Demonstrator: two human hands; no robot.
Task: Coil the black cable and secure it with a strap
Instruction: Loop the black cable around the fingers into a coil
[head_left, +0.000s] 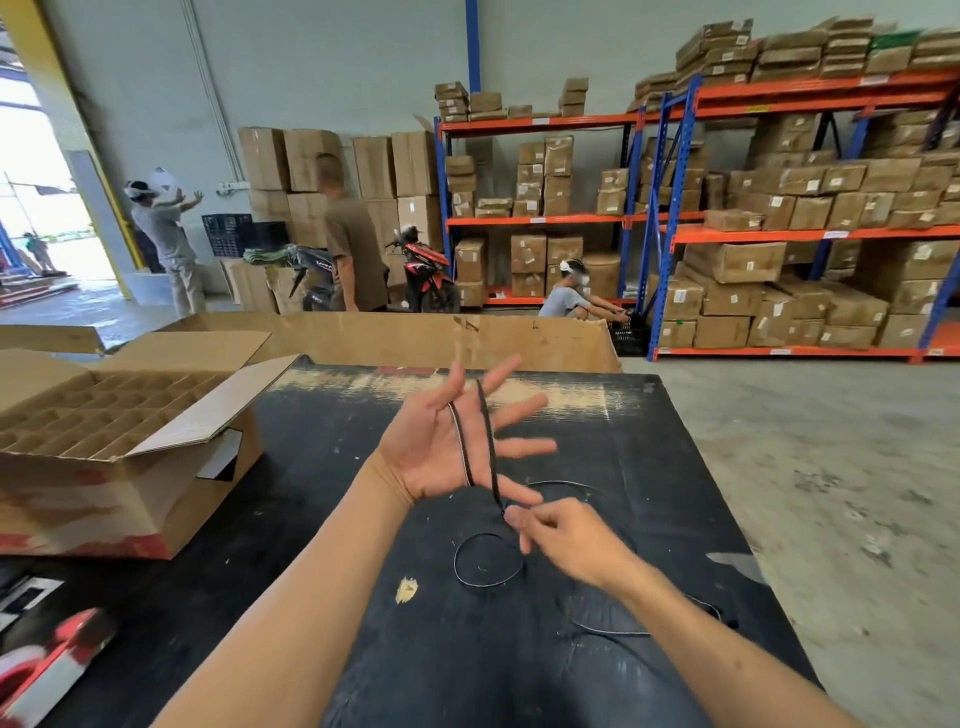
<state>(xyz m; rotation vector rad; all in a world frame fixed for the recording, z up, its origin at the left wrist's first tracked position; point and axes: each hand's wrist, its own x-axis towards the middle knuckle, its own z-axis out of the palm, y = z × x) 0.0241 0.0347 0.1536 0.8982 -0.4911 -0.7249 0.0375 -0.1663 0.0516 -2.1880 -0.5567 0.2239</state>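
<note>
The left hand (441, 447) is held up over the middle of the black counter (322, 493), palm toward the camera and fingers spread wide; its grip is open, clasping nothing, though the black cable (488, 447) is looped around it, two strands running down across the palm from between the raised fingers to the heel of the hand. The right hand (566, 540) sits just below and to the right of it, fingers pinched closed on the cable where the nearer strand comes off the left palm. From that pinch the rest of the cable drops to the counter, where it lies in a small loose ring right under the hands and then trails in a thin curve toward the right edge, its far end near the counter's right side. A small pale chip (407, 590) marks the counter surface toward the near edge. On the counter's left side stands an open cardboard box (130, 483) with a grid of dividers inside, its flaps folded out. Beyond the far edge rests a large flat cardboard sheet (415, 338), and behind it are warehouse racks (675, 223) stacked with cartons. No strap can be made out anywhere on the counter.
</note>
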